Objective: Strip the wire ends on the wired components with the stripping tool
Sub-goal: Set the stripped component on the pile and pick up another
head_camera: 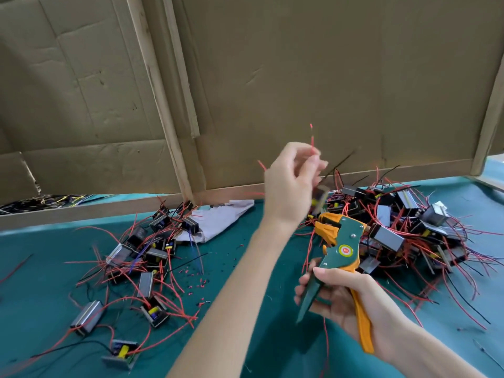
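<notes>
My right hand (351, 304) grips the green and orange stripping tool (338, 249) by its handles, jaws pointing up and left, above the green mat. My left hand (290, 181) is raised over the table and pinches a red wire (312, 140) that sticks up from my fingertips; its tip shows a short bared gap. A blurred wired component (320, 197) hangs just below that hand, beside the tool's jaws. One pile of wired components (152, 249) lies at the left, a second pile (409, 230) at the right behind the tool.
A cardboard wall (300, 77) with wooden slats stands along the table's far edge. A crumpled white paper (223, 216) lies at the back centre. Small red insulation bits (196, 279) dot the green mat (259, 336).
</notes>
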### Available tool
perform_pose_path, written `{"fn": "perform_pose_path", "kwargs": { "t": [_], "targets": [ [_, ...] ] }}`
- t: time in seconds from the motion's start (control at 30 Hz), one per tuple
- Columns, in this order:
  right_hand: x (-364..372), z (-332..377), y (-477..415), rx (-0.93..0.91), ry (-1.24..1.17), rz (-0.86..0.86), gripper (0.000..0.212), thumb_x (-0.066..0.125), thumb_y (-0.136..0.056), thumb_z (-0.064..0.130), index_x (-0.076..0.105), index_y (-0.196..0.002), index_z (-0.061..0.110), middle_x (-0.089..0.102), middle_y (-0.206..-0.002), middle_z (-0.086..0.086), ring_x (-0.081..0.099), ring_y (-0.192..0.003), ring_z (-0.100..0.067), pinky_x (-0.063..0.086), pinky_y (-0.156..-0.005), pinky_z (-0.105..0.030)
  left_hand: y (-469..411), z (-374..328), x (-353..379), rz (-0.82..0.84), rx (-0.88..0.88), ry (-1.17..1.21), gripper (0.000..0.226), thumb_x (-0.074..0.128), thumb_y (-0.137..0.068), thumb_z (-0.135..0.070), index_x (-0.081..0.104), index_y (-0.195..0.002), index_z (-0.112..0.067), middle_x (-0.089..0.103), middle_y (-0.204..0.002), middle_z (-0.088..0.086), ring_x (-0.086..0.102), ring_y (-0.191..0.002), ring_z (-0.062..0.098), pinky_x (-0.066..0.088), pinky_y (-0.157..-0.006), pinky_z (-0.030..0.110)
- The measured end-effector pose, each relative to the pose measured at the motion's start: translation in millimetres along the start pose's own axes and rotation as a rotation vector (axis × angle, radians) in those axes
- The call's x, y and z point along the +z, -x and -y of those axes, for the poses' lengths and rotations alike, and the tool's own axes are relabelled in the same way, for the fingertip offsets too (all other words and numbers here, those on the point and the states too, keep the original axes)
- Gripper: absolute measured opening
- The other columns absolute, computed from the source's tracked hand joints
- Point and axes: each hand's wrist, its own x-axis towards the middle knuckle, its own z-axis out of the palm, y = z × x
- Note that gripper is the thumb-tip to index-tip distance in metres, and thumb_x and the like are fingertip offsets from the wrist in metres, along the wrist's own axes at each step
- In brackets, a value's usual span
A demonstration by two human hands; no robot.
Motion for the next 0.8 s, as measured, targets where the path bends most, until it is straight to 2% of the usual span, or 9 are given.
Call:
{"fn": "perform_pose_path", "kwargs": {
  "t": [0.03, 0.1, 0.17, 0.23, 0.33, 0.4, 0.5, 0.63, 0.8],
  "targets": [
    [0.0, -0.8, 0.4, 0.006, -0.004, 0.002, 0.024, 0.076, -0.06, 0.004, 0.07, -0.083, -0.001, 0.064, -0.083, -0.026, 0.068, -0.075, -0.04, 0.058, -0.068, -0.047, -2.4, -3.9, 11.9, 0.063, -0.045, 0.063, 0.021, 0.051, -0.096, -0.004, 0.055, -0.117, -0.004, 0.063, -0.118, 0.018, 0.064, -0.103, 0.016, 0.052, -0.092, 0.031],
    [0.5, -0.7, 1.5, 0.012, -0.011, 0.005, 0.024, 0.077, -0.059, 0.002, 0.071, -0.082, -0.002, 0.064, -0.083, -0.027, 0.068, -0.075, -0.041, 0.058, -0.067, -0.047, -2.1, -3.2, 24.0, 0.283, -0.155, 0.088, 0.055, 0.052, -0.098, -0.017, 0.028, -0.146, -0.011, 0.033, -0.152, 0.01, 0.04, -0.135, 0.019, 0.033, -0.111, 0.032],
    [0.7, 0.3, 1.0, 0.011, -0.01, 0.006, 0.027, 0.076, -0.06, 0.003, 0.069, -0.085, -0.002, 0.064, -0.083, -0.027, 0.068, -0.075, -0.041, 0.058, -0.068, -0.047, -1.0, 10.5, 18.7, 0.396, -0.232, -0.018, 0.067, 0.051, -0.097, -0.026, 0.012, -0.152, -0.021, 0.015, -0.159, 0.001, 0.024, -0.143, 0.017, 0.024, -0.115, 0.035],
    [0.8, 0.8, 0.1, 0.011, 0.0, 0.004, 0.027, 0.075, -0.061, 0.004, 0.067, -0.086, -0.001, 0.064, -0.082, -0.025, 0.068, -0.074, -0.04, 0.058, -0.067, -0.046, -1.8, 33.6, -5.6, 0.306, -0.249, -0.219, 0.062, 0.049, -0.096, -0.018, 0.019, -0.15, -0.015, 0.023, -0.157, 0.006, 0.029, -0.141, 0.019, 0.025, -0.116, 0.037],
    [1.7, 1.1, 0.3, 0.0, 0.015, 0.017, 0.027, 0.079, -0.058, 0.003, 0.069, -0.084, 0.0, 0.065, -0.082, -0.025, 0.068, -0.074, -0.04, 0.058, -0.066, -0.045, -1.1, 75.1, -66.8, 0.081, -0.322, -0.624, 0.054, 0.041, -0.09, 0.006, 0.038, -0.142, -0.01, 0.04, -0.142, 0.015, 0.042, -0.129, 0.026, 0.03, -0.102, 0.023],
    [2.4, 1.2, 1.4, -0.016, 0.028, 0.035, 0.03, 0.083, -0.055, 0.006, 0.072, -0.082, 0.001, 0.064, -0.084, -0.026, 0.068, -0.076, -0.04, 0.058, -0.067, -0.045, 1.5, 103.4, -112.4, 0.075, -0.382, -0.966, 0.058, 0.041, -0.086, 0.01, 0.045, -0.137, -0.015, 0.044, -0.137, 0.014, 0.041, -0.124, 0.03, 0.035, -0.099, 0.034],
    [3.4, 1.4, 2.1, -0.034, 0.051, 0.038, 0.027, 0.081, -0.056, 0.006, 0.073, -0.081, 0.002, 0.064, -0.083, -0.026, 0.067, -0.076, -0.04, 0.058, -0.067, -0.045, -0.8, 134.0, -161.9, 0.218, -0.471, -1.338, 0.062, 0.046, -0.088, 0.005, 0.042, -0.14, -0.028, 0.041, -0.141, 0.009, 0.032, -0.127, 0.034, 0.035, -0.099, 0.047],
    [4.7, 1.8, 2.9, -0.029, 0.049, 0.017, 0.026, 0.074, -0.062, 0.005, 0.067, -0.086, -0.001, 0.063, -0.081, -0.025, 0.067, -0.074, -0.039, 0.058, -0.066, -0.045, -3.0, 151.7, -186.4, 0.429, -0.418, -1.475, 0.058, 0.042, -0.093, 0.001, 0.042, -0.139, -0.033, 0.039, -0.143, 0.007, 0.032, -0.13, 0.034, 0.036, -0.099, 0.048],
    [6.2, 5.3, 6.4, -0.032, 0.055, 0.015, 0.031, 0.073, -0.062, 0.002, 0.064, -0.091, -0.003, 0.063, -0.081, -0.026, 0.067, -0.073, -0.039, 0.058, -0.065, -0.044, -4.1, 147.3, -177.6, 0.37, -0.27, -1.331, 0.034, 0.055, -0.093, -0.011, 0.053, -0.126, -0.022, 0.056, -0.125, 0.008, 0.048, -0.114, 0.032, 0.044, -0.092, 0.043]
  ]
}}
